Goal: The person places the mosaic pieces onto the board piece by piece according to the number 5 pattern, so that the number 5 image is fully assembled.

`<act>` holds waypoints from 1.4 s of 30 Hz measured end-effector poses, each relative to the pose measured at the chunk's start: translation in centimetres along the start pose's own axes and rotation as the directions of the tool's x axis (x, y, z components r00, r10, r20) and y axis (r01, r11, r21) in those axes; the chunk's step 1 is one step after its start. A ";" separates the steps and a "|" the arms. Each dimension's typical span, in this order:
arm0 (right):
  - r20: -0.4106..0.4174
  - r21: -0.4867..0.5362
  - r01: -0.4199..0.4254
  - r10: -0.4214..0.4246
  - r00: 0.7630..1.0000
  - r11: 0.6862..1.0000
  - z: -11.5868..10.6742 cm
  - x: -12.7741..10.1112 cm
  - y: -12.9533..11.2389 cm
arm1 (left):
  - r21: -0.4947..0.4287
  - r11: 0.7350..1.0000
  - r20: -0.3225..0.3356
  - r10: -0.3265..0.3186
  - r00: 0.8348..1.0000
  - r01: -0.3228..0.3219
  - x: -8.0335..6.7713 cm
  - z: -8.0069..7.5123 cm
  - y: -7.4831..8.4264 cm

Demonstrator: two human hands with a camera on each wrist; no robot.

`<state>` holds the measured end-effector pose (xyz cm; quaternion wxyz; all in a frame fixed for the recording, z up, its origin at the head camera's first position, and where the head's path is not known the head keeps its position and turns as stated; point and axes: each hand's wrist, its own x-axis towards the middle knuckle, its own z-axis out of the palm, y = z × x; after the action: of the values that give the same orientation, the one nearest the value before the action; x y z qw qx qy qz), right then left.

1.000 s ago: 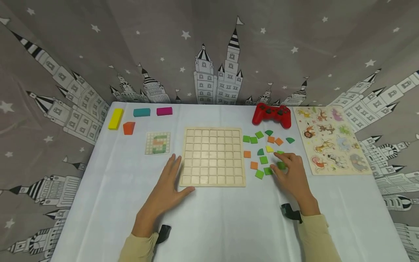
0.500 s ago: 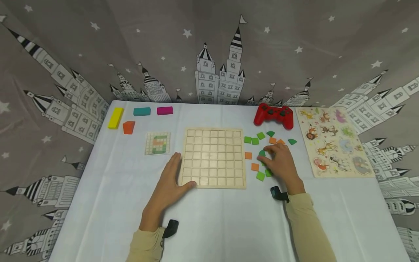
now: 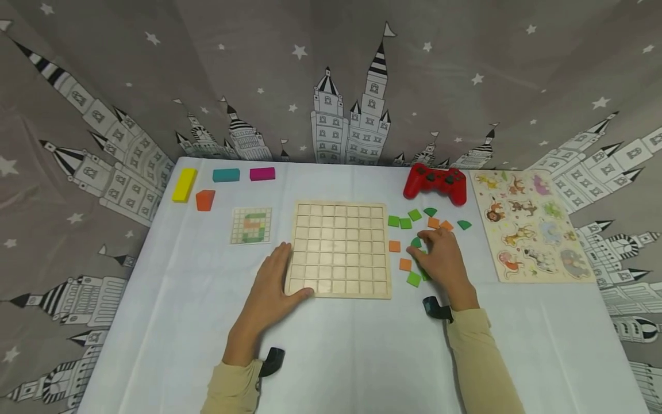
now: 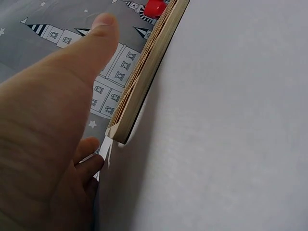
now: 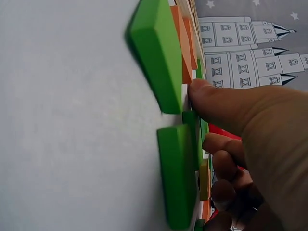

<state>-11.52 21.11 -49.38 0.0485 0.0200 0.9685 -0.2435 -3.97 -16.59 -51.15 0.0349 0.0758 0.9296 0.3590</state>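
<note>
The wooden grid board point(image 3: 338, 248) lay in the middle of the white-covered table point(image 3: 351, 356), and everything else sat around it. The person's left hand point(image 3: 273, 287) rested flat at the board's near left corner, fingers straight along its left edge and the thumb point(image 4: 91, 53) lying against the near edge. The right hand point(image 3: 439, 261) was down among the scattered tiles point(image 3: 414, 279) just right of the board, fingers curled over a cluster of green pieces; from the wrist view the thumb point(image 5: 226, 103) touched a tile's edge, but I could not tell whether any piece was actually pinched. A dark green quarter-round tile point(image 3: 415, 242) showed just beside the fingertips, with orange squares point(image 3: 395, 246) between the hand and the board.

Beyond the tiles, farther from the person, sat a red game controller point(image 3: 435, 181). Well right of the board lay an animal puzzle point(image 3: 532, 224). Left of the board was a small pattern card point(image 3: 251, 225), and beyond it an orange block point(image 3: 204, 199), a yellow block point(image 3: 184, 184), a teal block point(image 3: 226, 175) and a magenta block point(image 3: 262, 173).
</note>
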 end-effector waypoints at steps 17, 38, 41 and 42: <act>0.015 -0.024 0.010 -0.010 1.000 1.000 -0.1 -0.3 0.2 | 0.008 1.000 0.009 -0.013 1.000 0.013 -0.1 0.1 0.2; 0.090 -0.057 0.185 -0.179 0.980 0.981 -1.1 0.5 0.1 | 0.009 1.000 0.013 -0.023 1.000 0.023 0.0 0.1 0.1; 0.066 -0.030 0.261 -0.258 0.964 0.965 -1.1 0.8 -1.2 | 0.007 1.000 0.009 -0.018 1.000 0.017 0.0 0.1 0.1; 0.060 -0.023 0.289 -0.287 0.956 0.957 -1.0 0.9 -1.8 | 0.011 1.000 0.009 -0.013 1.000 0.013 0.0 0.1 0.1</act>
<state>-12.64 20.02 -47.70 0.0399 -0.1287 0.9631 -0.2330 -3.91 -16.44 -51.18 0.0409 0.0714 0.9319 0.3532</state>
